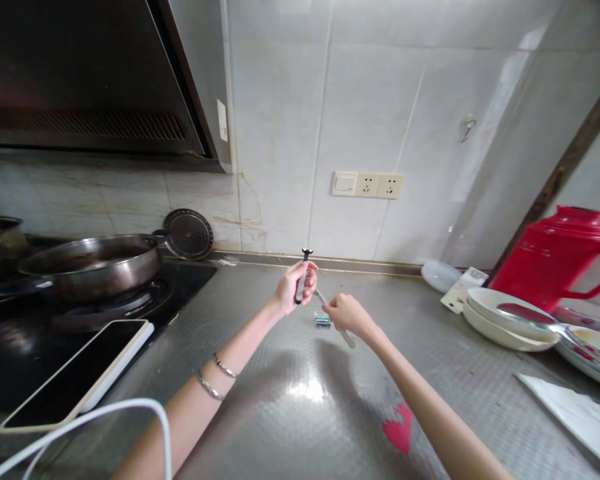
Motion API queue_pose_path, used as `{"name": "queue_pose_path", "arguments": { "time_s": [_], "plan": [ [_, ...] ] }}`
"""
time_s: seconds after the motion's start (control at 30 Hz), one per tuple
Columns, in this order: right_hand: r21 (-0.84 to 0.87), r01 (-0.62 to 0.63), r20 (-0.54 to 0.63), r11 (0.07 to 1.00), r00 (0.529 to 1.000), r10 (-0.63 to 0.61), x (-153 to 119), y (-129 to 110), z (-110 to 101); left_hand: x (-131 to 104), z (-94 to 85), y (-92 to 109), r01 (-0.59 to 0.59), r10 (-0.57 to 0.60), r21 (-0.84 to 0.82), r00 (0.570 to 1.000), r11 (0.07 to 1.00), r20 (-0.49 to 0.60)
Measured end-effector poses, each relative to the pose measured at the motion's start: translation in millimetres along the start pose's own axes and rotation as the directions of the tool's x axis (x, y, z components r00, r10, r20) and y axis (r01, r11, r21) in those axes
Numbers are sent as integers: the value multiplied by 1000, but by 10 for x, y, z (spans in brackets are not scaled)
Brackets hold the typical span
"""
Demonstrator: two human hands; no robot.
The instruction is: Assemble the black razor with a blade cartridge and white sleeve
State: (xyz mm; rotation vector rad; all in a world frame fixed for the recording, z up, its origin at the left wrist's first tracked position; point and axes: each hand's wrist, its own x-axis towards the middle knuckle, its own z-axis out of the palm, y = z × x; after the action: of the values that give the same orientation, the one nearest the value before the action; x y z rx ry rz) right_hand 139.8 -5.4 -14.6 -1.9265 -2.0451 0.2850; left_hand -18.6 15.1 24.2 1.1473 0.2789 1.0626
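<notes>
My left hand [296, 285] is closed around a razor handle [301, 288], grey with black parts, its forked black head pointing up and bearing no blade. In my right hand [349, 313] is a slim whitish stick [349, 340], possibly a small brush. It slants, with one end near my left fingers and a wider end toward me; my fingers hide its middle. Just below and between the hands, a small blade cartridge [323, 322], green and dark, lies on the metal counter [270, 387], seemingly in a clear case.
Left of me are a stove with a steel pan [95, 267], a phone [75, 380] on a white block, and a white cable [130, 404]. To the right stand stacked bowls [510, 333], a red jug [555, 257] and a white paper [570, 413]. A pink heart patch [399, 429] marks the counter.
</notes>
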Motion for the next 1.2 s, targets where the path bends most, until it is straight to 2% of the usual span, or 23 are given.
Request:
{"name": "queue_pose_path", "arguments": {
  "time_s": [0.17,0.33,0.8,0.93,1.1,1.2],
  "plan": [
    [-138,-8,58,990,998,16,-148,-205,350,48,-35,-50,-77,82,108,995,991,-47],
    [-172,-49,54,984,997,60,-205,-261,556,80,-82,-95,-61,73,145,994,988,-77],
    [-220,-51,22,974,998,57,-244,-325,628,93,-130,-186,-9,30,180,993,984,-116],
    [-164,-24,-21,986,1000,21,-172,-216,524,99,-144,-202,-12,30,183,995,983,-98],
    [-86,34,-123,996,991,-44,37,170,137,94,-145,-200,-40,49,154,997,987,-55],
    [-12,76,-144,997,987,-77,164,369,22,86,-153,-207,-35,36,138,999,990,-3]
  ]
}}
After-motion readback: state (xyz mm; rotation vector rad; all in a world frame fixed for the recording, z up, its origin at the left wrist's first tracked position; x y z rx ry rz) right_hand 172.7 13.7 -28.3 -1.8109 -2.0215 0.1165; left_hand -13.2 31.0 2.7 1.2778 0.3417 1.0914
